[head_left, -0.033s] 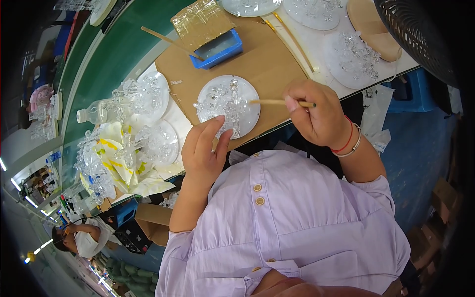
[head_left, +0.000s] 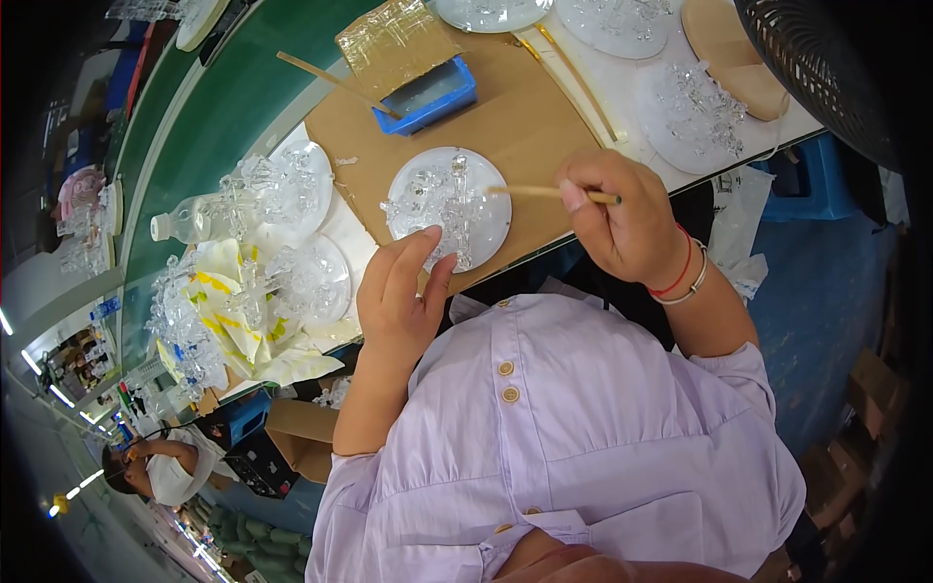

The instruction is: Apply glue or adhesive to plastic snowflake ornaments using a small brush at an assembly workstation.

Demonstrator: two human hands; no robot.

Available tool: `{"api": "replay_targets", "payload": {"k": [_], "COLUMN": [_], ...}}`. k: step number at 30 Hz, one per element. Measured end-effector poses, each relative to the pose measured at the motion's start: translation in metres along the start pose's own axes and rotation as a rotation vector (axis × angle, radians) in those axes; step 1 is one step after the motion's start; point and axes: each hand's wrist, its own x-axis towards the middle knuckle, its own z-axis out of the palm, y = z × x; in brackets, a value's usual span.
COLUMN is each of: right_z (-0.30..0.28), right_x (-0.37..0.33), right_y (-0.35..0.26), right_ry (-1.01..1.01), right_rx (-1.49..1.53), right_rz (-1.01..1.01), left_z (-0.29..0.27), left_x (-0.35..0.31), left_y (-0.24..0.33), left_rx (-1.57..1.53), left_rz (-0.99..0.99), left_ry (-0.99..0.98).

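Observation:
My right hand [head_left: 614, 216] is closed around a thin wooden stick [head_left: 525, 191] with a dark rear end. Its pale, slightly blurred tip points left, over the right side of a round white plate [head_left: 496, 222]. Several clear, glass-like ornament pieces [head_left: 459, 199] lie on that plate, one of them long and set along the middle. At the plate's near edge is my left hand [head_left: 400, 291]; its index finger and thumb are apart and rest against the clear pieces. Whether the stick's tip touches anything I cannot tell.
Brown cardboard [head_left: 369, 160] lies under the plate. Behind stands a blue tray [head_left: 428, 115] with a stick [head_left: 326, 80] leaning in it. Left are a clear bottle [head_left: 190, 222] and crumpled yellow-white wrapping [head_left: 233, 316]. Clear ornaments [head_left: 695, 117] and a dark fan [head_left: 826, 73] are right.
My right hand and the stick have shifted very slightly, with the tip a little farther from me. My left hand and the plate have stayed where they were.

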Motion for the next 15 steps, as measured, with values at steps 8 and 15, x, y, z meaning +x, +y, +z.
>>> {"api": "replay_targets", "payload": {"k": [8,15], "right_z": [-0.002,0.000], "right_x": [-0.006,0.001], "right_y": [0.000,-0.001], "right_ry": [-0.007,0.043], "right_rx": [-0.048,-0.053], "right_rz": [0.029,0.015], "left_z": [-0.004,-0.004], "left_x": [0.000,0.001], "left_y": [0.000,0.001], "left_rx": [-0.019,-0.023], "left_rz": [0.007,-0.023], "left_ry": [-0.009,-0.005]}}
